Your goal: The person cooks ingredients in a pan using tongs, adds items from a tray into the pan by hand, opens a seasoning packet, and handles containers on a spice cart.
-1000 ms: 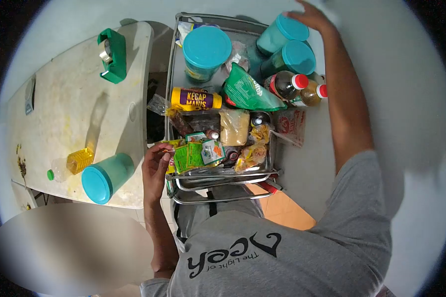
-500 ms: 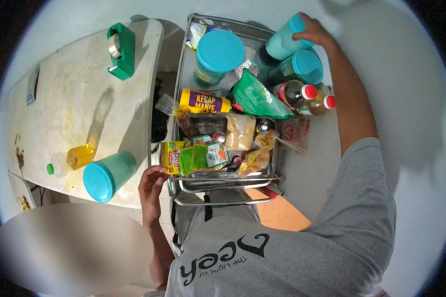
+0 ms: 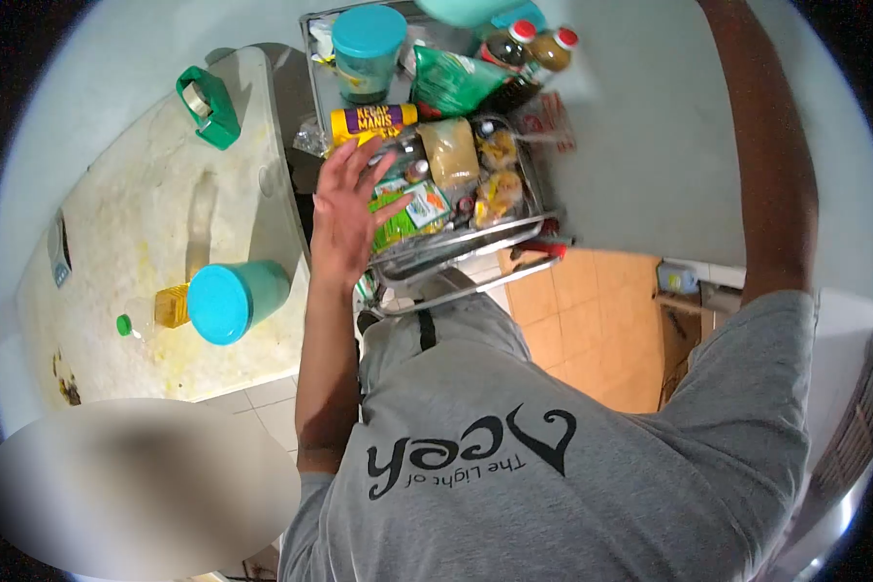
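Note:
My left hand hovers over the near left part of a metal-framed cart, fingers spread and holding nothing. Close to its fingers are a green packet and a yellow-and-purple kecap manis pack. My right forearm reaches up past the top edge, so the right hand is out of view. At the top edge a pale teal canister shows only in part; what holds it is hidden. Another canister with a turquoise lid stands in the cart.
Several packets, a green pouch and two red-capped bottles fill the cart. On the white table at left are a turquoise-lidded canister, a bottle of yellow oil and a green tape dispenser.
My left hand has risen from the cart's near corner to above its contents. My right hand has left the view at the top, and the canister it held now shows only partly.

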`<state>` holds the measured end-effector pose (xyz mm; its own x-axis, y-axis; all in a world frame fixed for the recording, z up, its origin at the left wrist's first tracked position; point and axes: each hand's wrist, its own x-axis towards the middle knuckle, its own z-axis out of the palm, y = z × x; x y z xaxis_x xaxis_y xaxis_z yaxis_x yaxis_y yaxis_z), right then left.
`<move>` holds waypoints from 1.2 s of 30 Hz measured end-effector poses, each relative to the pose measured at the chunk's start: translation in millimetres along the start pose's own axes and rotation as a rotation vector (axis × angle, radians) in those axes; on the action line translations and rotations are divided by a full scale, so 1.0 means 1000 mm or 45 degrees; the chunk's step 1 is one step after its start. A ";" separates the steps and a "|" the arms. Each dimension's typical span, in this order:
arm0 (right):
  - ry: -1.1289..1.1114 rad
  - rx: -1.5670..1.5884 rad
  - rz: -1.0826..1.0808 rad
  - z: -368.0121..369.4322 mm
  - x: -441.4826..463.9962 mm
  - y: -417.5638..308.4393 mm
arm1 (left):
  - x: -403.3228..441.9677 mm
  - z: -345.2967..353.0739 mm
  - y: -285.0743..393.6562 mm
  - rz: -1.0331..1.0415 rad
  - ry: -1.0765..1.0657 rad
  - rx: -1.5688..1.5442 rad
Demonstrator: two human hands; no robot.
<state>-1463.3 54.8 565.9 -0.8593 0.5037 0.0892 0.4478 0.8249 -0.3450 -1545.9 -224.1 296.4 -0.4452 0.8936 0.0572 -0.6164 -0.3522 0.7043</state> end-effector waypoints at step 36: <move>-0.879 1.870 -0.819 0.252 -0.302 -0.082 | -0.133 0.132 0.116 0.365 -1.623 1.576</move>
<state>-1302.5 -230.0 332.3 -0.9083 -0.2971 0.2945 -0.2189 -0.2624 -0.9398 -1472.2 -346.8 464.2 0.6509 0.7009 0.2916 0.4410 -0.6617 0.6064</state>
